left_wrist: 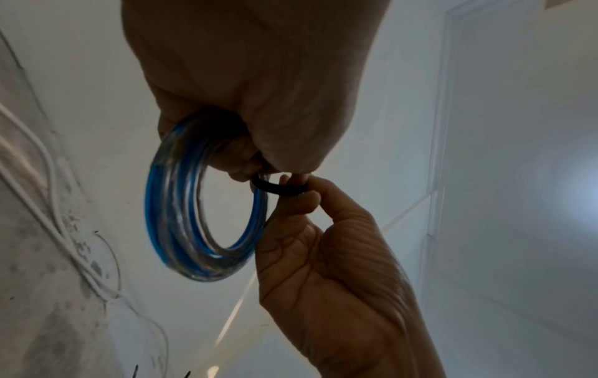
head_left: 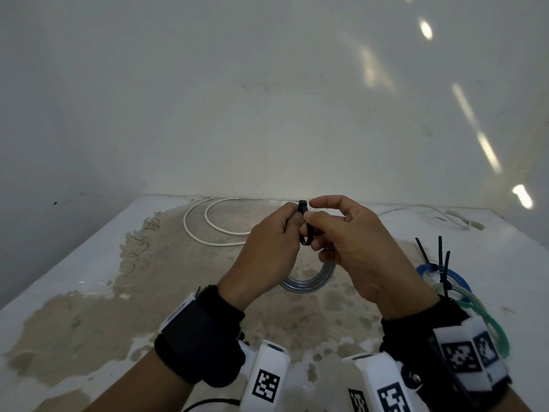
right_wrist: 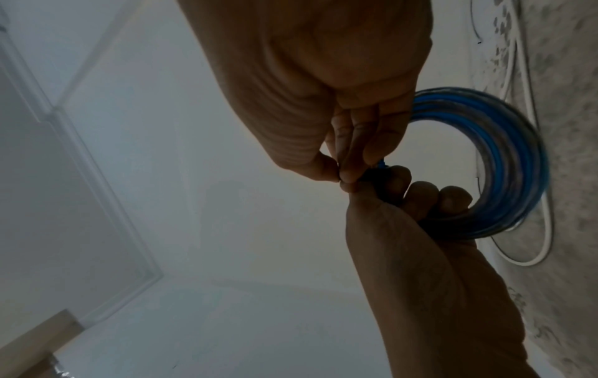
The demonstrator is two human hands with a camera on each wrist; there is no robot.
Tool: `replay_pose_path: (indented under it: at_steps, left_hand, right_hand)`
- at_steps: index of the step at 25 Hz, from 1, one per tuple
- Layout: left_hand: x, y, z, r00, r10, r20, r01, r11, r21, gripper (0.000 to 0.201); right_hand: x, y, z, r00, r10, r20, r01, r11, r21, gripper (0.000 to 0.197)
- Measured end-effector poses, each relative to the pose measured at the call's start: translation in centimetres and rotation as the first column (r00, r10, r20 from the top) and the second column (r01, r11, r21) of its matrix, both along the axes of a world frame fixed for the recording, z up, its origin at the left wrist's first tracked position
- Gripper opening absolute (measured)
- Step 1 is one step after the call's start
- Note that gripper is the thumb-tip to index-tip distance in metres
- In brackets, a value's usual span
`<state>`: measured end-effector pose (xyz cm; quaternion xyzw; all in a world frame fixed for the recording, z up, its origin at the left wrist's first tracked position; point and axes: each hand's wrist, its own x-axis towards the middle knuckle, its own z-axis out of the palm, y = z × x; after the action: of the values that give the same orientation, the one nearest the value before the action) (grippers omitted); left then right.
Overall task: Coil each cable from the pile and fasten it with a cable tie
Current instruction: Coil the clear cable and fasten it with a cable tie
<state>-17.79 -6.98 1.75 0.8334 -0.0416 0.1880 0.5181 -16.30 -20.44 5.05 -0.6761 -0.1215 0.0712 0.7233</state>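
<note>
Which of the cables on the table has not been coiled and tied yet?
The white cable lying in loose open loops at the back of the table; the blue coil and green coil at right already carry black ties.

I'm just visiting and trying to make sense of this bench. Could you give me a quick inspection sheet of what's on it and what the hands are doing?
Surface: table, white with large worn brown patches.
Job's things: blue coil held off the table; black tie looped round it.
Clutter: nothing seen.
Grips: left hand holds the coil and tie; right hand pinches the tie.
Cables: white cable lying loose at the back; a thin white one at back right; tied coils, blue and green, at right with tie tails sticking up.
Surroundings: plain white wall behind the table, with streaks of light at right.
</note>
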Motion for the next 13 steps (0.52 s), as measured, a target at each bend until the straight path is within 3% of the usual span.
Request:
replay_pose_path:
  at_steps: [13]
  left_hand:
    - [-0.59,-0.32,-0.07,0.998,0.016,0.065,-0.026,0.988,0.155,0.021]
  right_hand:
    - [0.49,-0.36,-0.04,0.996,0.051,-0.067,-0.047,0.997,0.06,0.018]
